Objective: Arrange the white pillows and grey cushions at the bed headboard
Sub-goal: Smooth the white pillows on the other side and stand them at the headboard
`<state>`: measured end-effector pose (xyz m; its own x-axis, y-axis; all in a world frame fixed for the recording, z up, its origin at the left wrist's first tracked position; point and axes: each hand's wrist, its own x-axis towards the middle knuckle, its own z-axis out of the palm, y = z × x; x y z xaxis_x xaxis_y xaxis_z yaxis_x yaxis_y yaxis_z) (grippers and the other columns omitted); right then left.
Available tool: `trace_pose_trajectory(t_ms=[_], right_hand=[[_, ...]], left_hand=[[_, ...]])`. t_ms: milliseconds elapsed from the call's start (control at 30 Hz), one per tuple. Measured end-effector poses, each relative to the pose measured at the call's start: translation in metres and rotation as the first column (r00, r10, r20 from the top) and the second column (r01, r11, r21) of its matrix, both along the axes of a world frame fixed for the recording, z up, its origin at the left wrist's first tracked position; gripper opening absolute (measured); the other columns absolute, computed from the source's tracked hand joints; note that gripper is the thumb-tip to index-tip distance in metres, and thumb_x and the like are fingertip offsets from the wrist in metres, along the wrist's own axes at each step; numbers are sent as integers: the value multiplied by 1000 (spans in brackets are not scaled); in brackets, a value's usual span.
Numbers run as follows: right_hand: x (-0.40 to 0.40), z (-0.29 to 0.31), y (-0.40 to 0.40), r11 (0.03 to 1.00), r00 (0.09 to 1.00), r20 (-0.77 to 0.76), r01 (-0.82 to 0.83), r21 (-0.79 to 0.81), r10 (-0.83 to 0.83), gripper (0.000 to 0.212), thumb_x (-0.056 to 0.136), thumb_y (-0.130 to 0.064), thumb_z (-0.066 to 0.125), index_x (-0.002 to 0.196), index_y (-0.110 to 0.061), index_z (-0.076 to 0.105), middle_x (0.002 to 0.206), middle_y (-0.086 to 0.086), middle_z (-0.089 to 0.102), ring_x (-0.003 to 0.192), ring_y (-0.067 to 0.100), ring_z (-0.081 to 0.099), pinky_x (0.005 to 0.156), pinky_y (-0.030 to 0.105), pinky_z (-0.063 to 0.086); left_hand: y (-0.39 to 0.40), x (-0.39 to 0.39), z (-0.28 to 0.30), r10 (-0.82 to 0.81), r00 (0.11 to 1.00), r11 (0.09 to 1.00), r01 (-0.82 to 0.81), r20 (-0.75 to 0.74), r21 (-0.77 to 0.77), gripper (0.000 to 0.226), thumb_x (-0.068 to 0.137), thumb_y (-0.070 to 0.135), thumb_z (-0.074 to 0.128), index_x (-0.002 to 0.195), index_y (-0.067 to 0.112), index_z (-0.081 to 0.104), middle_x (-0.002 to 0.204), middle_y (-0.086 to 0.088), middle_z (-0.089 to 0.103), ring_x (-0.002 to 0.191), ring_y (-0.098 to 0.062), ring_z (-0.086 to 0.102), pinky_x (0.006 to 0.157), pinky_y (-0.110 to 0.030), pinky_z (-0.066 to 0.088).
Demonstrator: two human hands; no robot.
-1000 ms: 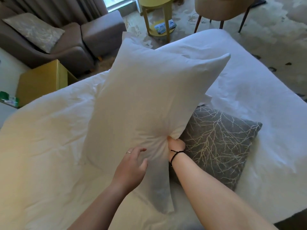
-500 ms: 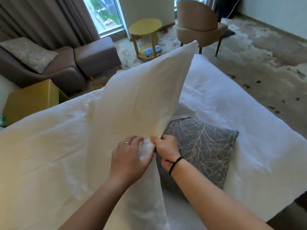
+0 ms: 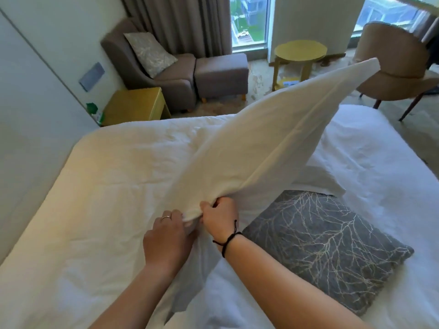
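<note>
A large white pillow (image 3: 268, 143) is lifted off the bed, its far corner pointing up to the right. My left hand (image 3: 168, 238) and my right hand (image 3: 219, 218) both pinch its near edge, close together. A grey cushion (image 3: 327, 245) with a pale branch pattern lies flat on the white duvet (image 3: 102, 198) just right of my right forearm. Behind the cushion, under the raised pillow, a second white pillow (image 3: 318, 181) partly shows. The headboard is not in view.
Beyond the bed stand a yellow bedside table (image 3: 135, 105), a grey armchair (image 3: 152, 72) with a patterned cushion, a grey footstool (image 3: 221, 72), a round yellow side table (image 3: 300, 53) and a tan chair (image 3: 399, 70). A pale wall panel (image 3: 28, 96) lies at left.
The pillow has turned from broadside to edge-on and its far corner has swung up to the right. My left hand has closed on the near edge beside my right hand. My view has tilted upward.
</note>
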<state>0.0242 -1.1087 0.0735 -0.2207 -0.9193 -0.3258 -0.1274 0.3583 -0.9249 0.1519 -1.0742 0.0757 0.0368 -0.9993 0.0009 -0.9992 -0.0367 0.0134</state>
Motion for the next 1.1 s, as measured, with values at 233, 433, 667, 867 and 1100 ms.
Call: trace_pose_trajectory(t_ms=[233,433,667,867,1100], right_hand=[[19,-4,-13,909,874,-296,-415,-41,386,45,88,-18,57,48,-15,38,43,0,41,41,19,39,45,31,32],[-24,16,-25,489,418,-850,-841,-230,321,17,86,-34,64,94,-19,64,91,-4,63,81,17,58,66,29,47],[-51,9,-59,311,-193,-967,-921,237,164,48,84,-51,61,123,-22,55,127,2,53,120,27,47,102,42,35],[-29,11,-62,220,-276,-943,-924,314,185,14,92,-10,46,90,-16,59,90,5,60,80,25,54,70,36,39],[14,68,-87,356,-51,-898,-907,225,438,26,94,-27,53,71,-19,42,78,3,55,68,26,52,56,35,39]], left_hand=[[10,30,-33,180,976,984,-178,-125,26,10,94,22,44,85,25,43,95,0,60,91,-27,59,61,-34,33],[7,37,-33,164,952,986,-163,-257,27,14,92,31,49,80,26,43,91,1,62,88,-27,61,61,-35,40],[11,30,-41,113,938,991,-130,-327,-32,17,91,37,52,80,25,48,88,1,63,87,-28,61,59,-34,32],[7,31,-41,69,961,996,-83,-269,-39,9,90,30,55,84,26,49,89,0,63,88,-27,61,61,-34,28],[-31,87,16,-44,990,983,19,-132,-183,5,87,27,60,85,24,57,85,-1,66,83,-31,62,65,-36,39]])
